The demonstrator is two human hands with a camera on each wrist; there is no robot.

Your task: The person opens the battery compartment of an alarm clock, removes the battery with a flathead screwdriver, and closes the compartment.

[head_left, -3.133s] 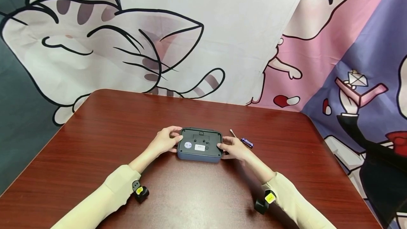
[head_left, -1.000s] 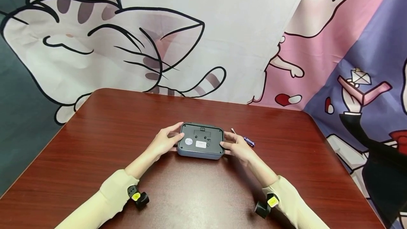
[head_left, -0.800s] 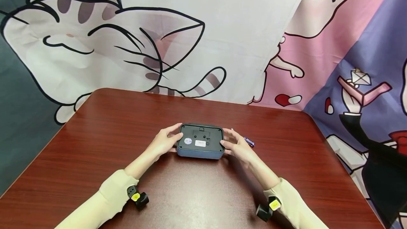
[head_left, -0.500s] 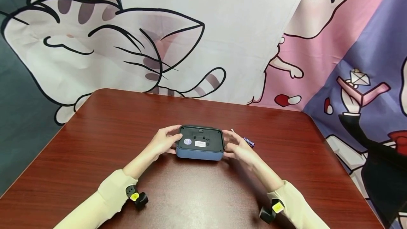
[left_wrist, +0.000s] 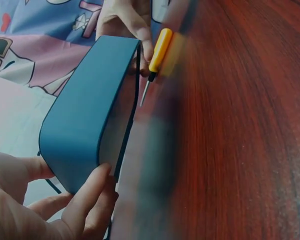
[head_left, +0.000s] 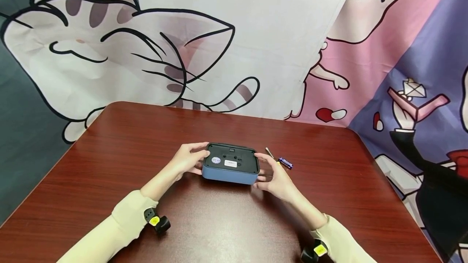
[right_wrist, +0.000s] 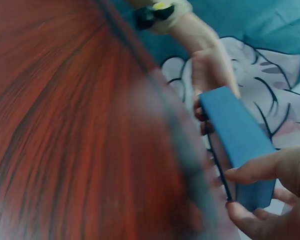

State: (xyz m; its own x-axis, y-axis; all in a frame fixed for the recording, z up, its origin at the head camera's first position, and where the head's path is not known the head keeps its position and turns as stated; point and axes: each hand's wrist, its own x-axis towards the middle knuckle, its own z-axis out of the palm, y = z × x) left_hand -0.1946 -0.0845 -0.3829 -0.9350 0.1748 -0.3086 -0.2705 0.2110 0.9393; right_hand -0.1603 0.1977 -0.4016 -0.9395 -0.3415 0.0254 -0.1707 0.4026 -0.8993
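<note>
A blue box-shaped alarm clock (head_left: 231, 162) is between both hands, its black back turned up. That back carries a battery hatch, small knobs, a white label and a round sticker. My left hand (head_left: 185, 159) grips the left end, thumb on the back's edge and fingers below. At the right end, my right hand (head_left: 278, 180) holds the clock with its fingertips, one at the upper corner. The left wrist view shows the long blue side (left_wrist: 90, 100); the right wrist view shows the fingers (right_wrist: 255, 172) on the near end. Whether it touches the table cannot be told.
Just beyond my right hand lies a screwdriver (left_wrist: 161, 50) with a yellow handle. Beside it is a blue battery (head_left: 285, 162), or a pair side by side. The brown table (head_left: 153, 133) is glossy, and a cartoon-printed cloth (head_left: 278, 44) hangs behind it.
My right thumb has come off the clock's back, and that hand has shifted along the right end. The clock tilts so more of its blue side shows. The screwdriver and battery are less covered.
</note>
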